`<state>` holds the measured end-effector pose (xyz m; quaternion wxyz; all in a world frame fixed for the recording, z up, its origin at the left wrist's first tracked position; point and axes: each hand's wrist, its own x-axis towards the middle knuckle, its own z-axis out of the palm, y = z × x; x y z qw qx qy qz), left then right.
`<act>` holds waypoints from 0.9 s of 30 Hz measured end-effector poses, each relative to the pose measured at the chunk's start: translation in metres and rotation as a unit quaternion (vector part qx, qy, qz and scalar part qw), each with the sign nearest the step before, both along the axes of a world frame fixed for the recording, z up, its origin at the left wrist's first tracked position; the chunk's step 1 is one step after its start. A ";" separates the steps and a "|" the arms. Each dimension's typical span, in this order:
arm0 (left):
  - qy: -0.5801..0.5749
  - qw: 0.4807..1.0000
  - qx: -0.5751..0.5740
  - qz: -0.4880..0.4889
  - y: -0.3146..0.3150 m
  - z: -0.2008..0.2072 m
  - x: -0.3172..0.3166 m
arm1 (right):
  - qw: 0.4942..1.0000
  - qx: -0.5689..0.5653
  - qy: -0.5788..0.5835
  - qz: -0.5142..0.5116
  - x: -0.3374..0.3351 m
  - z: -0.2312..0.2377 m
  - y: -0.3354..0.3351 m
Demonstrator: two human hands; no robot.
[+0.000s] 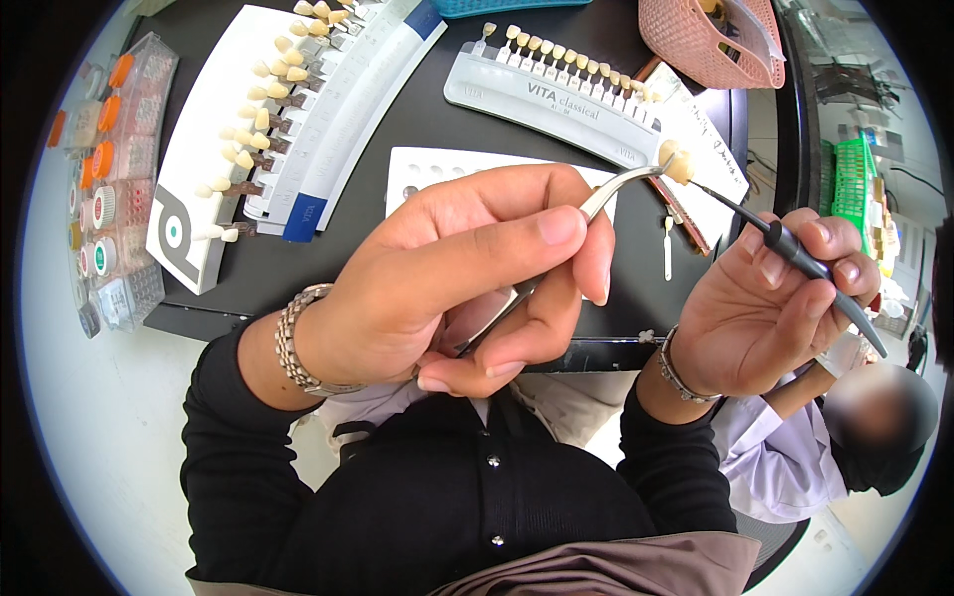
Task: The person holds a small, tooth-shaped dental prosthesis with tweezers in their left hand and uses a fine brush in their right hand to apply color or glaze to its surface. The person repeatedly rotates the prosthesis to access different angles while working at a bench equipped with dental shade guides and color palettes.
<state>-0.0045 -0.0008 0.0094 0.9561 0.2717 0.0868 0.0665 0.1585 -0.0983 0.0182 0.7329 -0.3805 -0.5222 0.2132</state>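
Observation:
My left hand (467, 248) is closed around a pair of curved metal tweezers (618, 183). At the tweezers' tips a small cream, tooth-coloured dental crown (680, 165) is held up above the table. My right hand (780, 308) grips a thin brush (787, 248) with a dark handle, its shaft slanting up and left. The brush tip reaches the crown's lower right side; whether it touches cannot be told for certain. Beneath the left hand lies a white palette (412, 164) with round wells, partly covered by the fingers.
A grey tooth shade guide (537, 97) lies beyond the hands; a larger white-and-blue one (343, 119) stands at left. Right of the palette rests a single shade tab (668, 248). A pink basket (686, 45) sits far right, bottles (105, 207) far left. A co-worker (770, 452) is at right.

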 end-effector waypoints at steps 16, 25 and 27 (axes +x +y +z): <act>-0.007 0.991 -0.134 0.014 0.004 -0.003 -0.001 | 0.951 -0.030 0.302 -0.064 0.018 -0.006 0.000; 0.043 0.994 -0.088 0.043 0.005 0.004 0.001 | 0.945 -0.029 0.312 -0.092 0.017 -0.001 0.000; 0.045 0.995 -0.078 0.048 0.005 0.003 0.000 | 0.944 -0.029 0.321 -0.071 0.017 -0.001 0.000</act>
